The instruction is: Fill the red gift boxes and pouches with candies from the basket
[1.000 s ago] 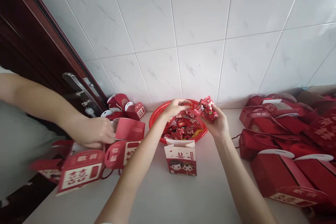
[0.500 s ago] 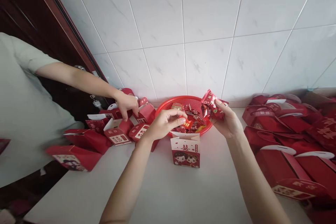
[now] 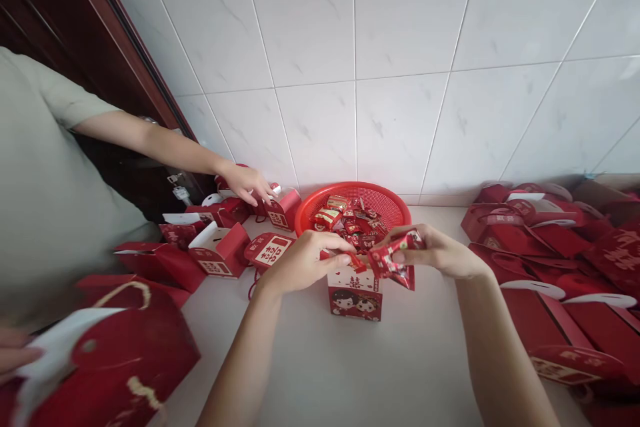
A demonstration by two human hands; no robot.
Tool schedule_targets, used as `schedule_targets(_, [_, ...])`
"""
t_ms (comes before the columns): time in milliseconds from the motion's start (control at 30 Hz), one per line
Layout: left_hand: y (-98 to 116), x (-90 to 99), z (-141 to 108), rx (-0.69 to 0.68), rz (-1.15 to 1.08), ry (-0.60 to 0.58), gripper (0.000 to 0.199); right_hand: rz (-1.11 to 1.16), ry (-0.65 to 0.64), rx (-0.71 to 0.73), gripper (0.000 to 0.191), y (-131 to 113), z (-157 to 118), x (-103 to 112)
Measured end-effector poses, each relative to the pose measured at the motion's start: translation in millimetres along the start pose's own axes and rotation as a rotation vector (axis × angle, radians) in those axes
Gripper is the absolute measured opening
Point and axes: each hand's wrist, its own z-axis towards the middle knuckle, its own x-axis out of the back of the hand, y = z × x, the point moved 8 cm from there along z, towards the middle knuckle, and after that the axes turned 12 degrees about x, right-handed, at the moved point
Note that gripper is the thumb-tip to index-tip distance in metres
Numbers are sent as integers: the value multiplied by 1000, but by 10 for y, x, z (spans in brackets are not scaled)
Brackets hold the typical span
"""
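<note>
My left hand (image 3: 305,260) pinches a small red-wrapped candy (image 3: 357,263) over the open top of a small red and white gift box (image 3: 355,300). The box stands upright on the table, with two cartoon faces on its front. My right hand (image 3: 440,252) is closed around shiny red candy packets (image 3: 395,261), at the box's right rear edge; how many packets cannot be made out. Right behind the box sits a red plastic basket (image 3: 403,208) with several wrapped candies (image 3: 350,219) in it.
Several red gift boxes (image 3: 220,250) stand on the left, where another person's hand (image 3: 247,183) reaches among them. A larger red bag (image 3: 135,360) is at the near left, beside another hand (image 3: 15,350). Many red boxes (image 3: 545,320) crowd the right. A tiled wall (image 3: 400,133) rises behind.
My right hand has come down and left with the packets, from above the basket to the box. My left hand has lowered its candy to the box opening. A large red bag has appeared at near left.
</note>
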Motion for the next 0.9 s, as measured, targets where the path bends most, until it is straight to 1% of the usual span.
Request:
schedule_targets(67, [5,-32,0,7,31,12,20,-66,-164,-22,21,-22,-33,-102])
schedule_targets(100, [22,-41,3,0,52,25,21,-88,-225,-38,25,-23,-51,-146])
schedule_targets(233, [72,-38,23,-3,171,101,26,-252,-369,-122,37,62,-111,-237])
schedule_targets(300, [65,-40,34,5,219,128,26,-346,-444,-158,37,129,-144,-265])
schedule_targets(367, [48,-48,45,2,239,148,25,-393,-487,-183,34,176,-166,-269])
schedule_targets(467, [10,-66,69,5,242,161,21,-376,-485,-157,33,158,-161,-258])
schedule_targets(567, [-28,-99,98,22,251,136,19,-328,-447,-93,34,79,-136,-238])
schedule_targets(667, [-49,-101,111,35,214,126,21,-290,-345,-63,35,28,-101,-173])
schedule_targets(733, [-53,-98,112,35,179,123,24,-251,-217,-26,34,-1,-57,-102])
schedule_targets(800, [-58,-108,110,40,156,107,23,-185,-50,25,32,-14,-2,-18])
schedule_targets(867, [-58,-127,107,46,136,75,22,-95,105,66,30,13,49,47])
schedule_targets(900, [-53,-141,105,46,127,50,21,-50,163,83,30,38,74,64])
